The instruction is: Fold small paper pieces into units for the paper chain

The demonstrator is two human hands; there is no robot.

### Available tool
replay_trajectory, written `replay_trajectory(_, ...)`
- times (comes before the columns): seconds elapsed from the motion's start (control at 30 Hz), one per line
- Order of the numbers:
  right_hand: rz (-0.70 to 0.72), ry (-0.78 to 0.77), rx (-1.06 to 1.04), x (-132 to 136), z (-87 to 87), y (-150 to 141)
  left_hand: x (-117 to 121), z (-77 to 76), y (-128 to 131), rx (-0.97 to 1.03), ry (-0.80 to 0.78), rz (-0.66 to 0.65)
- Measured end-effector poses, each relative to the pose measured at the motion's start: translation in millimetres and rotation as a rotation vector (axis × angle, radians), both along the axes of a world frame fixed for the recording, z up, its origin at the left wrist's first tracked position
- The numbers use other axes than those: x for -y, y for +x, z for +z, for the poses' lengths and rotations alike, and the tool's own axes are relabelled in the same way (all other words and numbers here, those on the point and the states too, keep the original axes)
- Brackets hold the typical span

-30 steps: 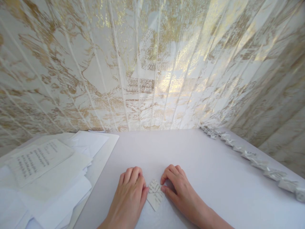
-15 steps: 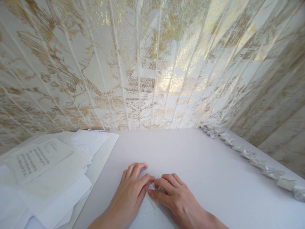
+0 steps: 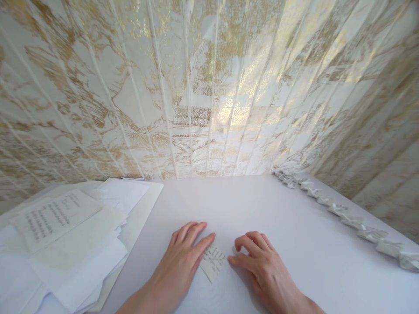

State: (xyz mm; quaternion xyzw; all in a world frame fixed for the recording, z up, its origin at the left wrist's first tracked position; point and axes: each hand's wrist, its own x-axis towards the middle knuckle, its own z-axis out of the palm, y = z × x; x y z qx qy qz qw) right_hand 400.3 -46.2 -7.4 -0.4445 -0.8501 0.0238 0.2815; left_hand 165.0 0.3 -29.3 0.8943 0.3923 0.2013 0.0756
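A small folded piece of paper (image 3: 214, 264) with lines of writing lies on the white table between my hands, one corner pointing towards me. My left hand (image 3: 185, 253) rests flat at its left side, fingers stretched out, with the index finger and thumb along the paper's left edges. Just right of the paper is my right hand (image 3: 262, 266), its fingers bent and apart from the thumb. Nothing shows in its grasp, and the thumb tip is close to the paper's right corner.
On the left, a pile of loose paper sheets (image 3: 81, 261) is topped by a sheet with writing (image 3: 57, 218). A row of folded paper pieces (image 3: 371, 233) runs along the table's right edge. A gold-patterned curtain (image 3: 196, 87) hangs behind the table (image 3: 209, 200).
My right hand has let go of the folded paper and moved right, uncovering its written face. My left fingers have straightened and lie beside it.
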Motion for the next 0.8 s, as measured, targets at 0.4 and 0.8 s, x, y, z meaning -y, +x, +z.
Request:
replay_trajectory(0.4,-0.031,-0.312,-0.194,-0.4,-8.9,-21.6,9.9,33.5,2.4,-0.12,-0.312,0.018)
replay_trajectory(0.8,-0.112,-0.444,-0.493,-3.1,-20.4,-30.0,4.8,13.9,9.3,0.659,-0.682,0.009)
